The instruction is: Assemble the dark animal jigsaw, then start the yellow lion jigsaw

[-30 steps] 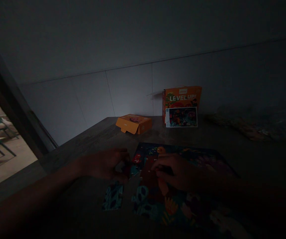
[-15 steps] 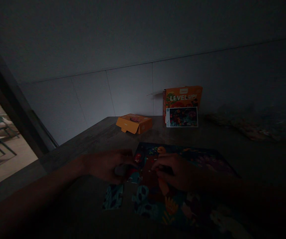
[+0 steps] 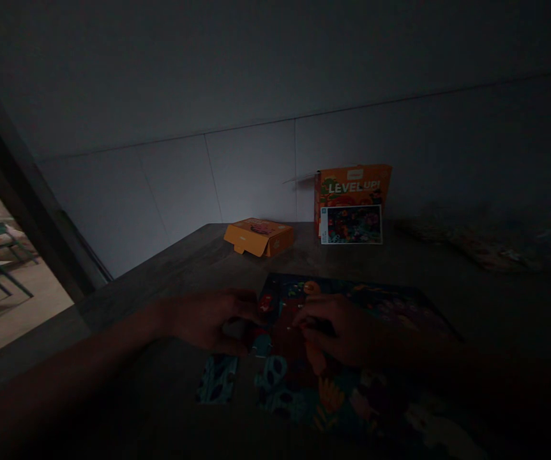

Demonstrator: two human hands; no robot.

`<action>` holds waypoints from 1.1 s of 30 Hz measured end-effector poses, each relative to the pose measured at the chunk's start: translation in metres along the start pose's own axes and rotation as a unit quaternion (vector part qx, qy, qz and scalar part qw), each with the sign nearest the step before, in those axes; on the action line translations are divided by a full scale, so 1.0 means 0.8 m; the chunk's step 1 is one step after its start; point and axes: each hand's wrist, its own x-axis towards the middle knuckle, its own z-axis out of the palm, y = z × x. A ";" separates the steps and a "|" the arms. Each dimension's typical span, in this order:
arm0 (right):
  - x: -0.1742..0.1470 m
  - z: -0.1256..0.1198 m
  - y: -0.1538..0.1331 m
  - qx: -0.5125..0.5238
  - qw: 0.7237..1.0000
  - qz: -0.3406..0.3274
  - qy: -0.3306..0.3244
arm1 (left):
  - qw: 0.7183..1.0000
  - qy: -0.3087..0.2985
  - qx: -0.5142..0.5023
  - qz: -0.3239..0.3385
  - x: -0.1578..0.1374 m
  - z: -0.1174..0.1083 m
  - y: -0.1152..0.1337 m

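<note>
A partly assembled jigsaw puzzle (image 3: 330, 396) with a dark, colourful picture lies flat on the grey table. My left hand (image 3: 208, 319) is at its left edge, thumb and fingers closed around a puzzle piece (image 3: 262, 345) with red and teal on it. That piece lies against the assembled part; whether it is fully locked in is too dark to tell. My right hand (image 3: 339, 326) rests on the middle of the puzzle, fingers bent and a gap beside the thumb, fingertips touching the surface. A loose teal leaf-patterned piece (image 3: 216, 379) lies just left of the puzzle, below my left hand.
An orange box (image 3: 258, 236) lies with its flap open towards me. Behind the puzzle, a taller orange box (image 3: 354, 186) stands near the wall with a picture card (image 3: 352, 225) leaning on it. Crumpled plastic bags (image 3: 486, 249) lie at right. Light is dim.
My left hand has shifted slightly right, and the piece in it has moved closer against the puzzle. My right hand has stayed almost in place.
</note>
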 end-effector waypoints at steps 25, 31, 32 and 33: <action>0.005 -0.004 -0.006 0.003 1.000 0.024 -0.017 | 0.999 0.020 -0.001 -0.046 -0.004 -0.002 -0.006; 0.004 -0.005 -0.009 0.004 0.999 0.034 -0.025 | 0.987 -0.072 0.003 -0.147 -0.026 -0.009 -0.003; 0.004 -0.005 -0.009 0.005 0.999 0.036 -0.025 | 0.985 -0.085 0.004 -0.152 -0.028 -0.009 -0.001; 0.004 -0.005 -0.010 0.006 0.999 0.035 -0.025 | 0.984 -0.098 0.005 -0.151 -0.029 -0.008 0.000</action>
